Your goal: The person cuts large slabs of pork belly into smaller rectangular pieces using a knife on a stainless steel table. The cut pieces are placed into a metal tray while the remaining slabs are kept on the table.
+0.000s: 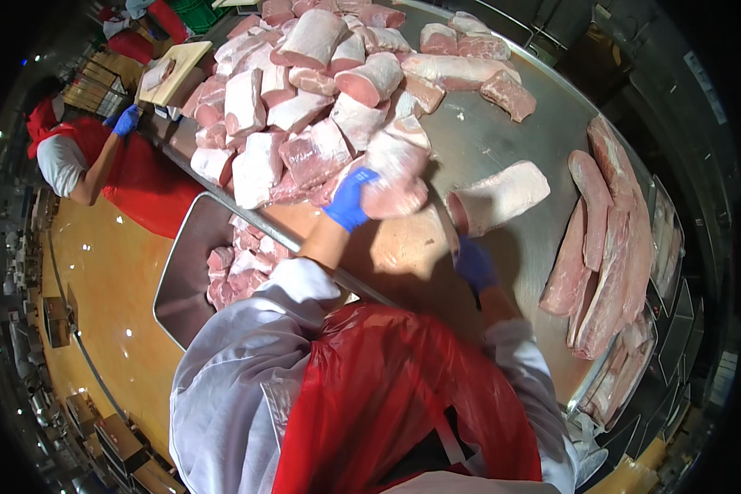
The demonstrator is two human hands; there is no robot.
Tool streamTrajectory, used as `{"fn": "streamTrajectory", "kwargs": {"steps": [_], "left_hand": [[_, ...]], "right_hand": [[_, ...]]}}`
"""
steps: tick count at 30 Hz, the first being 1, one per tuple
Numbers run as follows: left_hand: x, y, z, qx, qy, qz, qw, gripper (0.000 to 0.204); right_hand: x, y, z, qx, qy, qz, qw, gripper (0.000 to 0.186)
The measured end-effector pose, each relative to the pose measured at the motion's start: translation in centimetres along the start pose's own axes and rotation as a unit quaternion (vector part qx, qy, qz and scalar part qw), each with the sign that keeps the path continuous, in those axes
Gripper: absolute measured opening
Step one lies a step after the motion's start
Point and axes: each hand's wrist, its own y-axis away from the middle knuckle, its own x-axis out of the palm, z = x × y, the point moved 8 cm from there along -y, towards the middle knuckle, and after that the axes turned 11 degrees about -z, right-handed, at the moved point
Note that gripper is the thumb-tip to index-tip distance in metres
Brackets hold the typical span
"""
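Your left hand [351, 200] and right hand [474, 263] wear blue gloves [343, 216] – your white sleeves [247, 362] are loose and creased – and your red plastic apron [362, 403] is shiny, wrinkled, slightly see-through, beside a narrow pale strip [448, 436]

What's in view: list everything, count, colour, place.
held meat piece: one, pink, in left hand
loose meat piece: one, pink, beyond right hand
apparent knife: one, colour blurred, in right hand
meat heap: uncountable, pink, top centre
meat strips: several, pink, right
table: one, grey, centre
board: one, tan, near centre
bin: one, grey, left
bin meat: many, pink, inside
small board: one, cream, upper left
co-workers: at least two, in red, upper left
crate: one, green, top left
boxes: several, brown, lower left
tray meat: several, pink, right edge
apron: one, red, bottom
sleeves: two, white, bottom
left hand, right hand: two, blue-gloved, centre
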Motion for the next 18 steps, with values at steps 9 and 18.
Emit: {"fn": "streamTrajectory", "kwargs": {"steps": [9, 18], "left_hand": [[11.2, -6.8, -39.8, 0.304, -0.158, -0.155, 0.927, 0.055], [19.8, -13.0, 5.4, 0.425, -0.755, 0.013, 0.500, 0.110]], "right_hand": [[-5.9, 12.1, -6.5, 0.178, -0.090, -0.076, 0.977, 0.016], [-11.6, 17.0, -9.4, 0.363, -0.185, -0.182, 0.895, 0.018]]}}
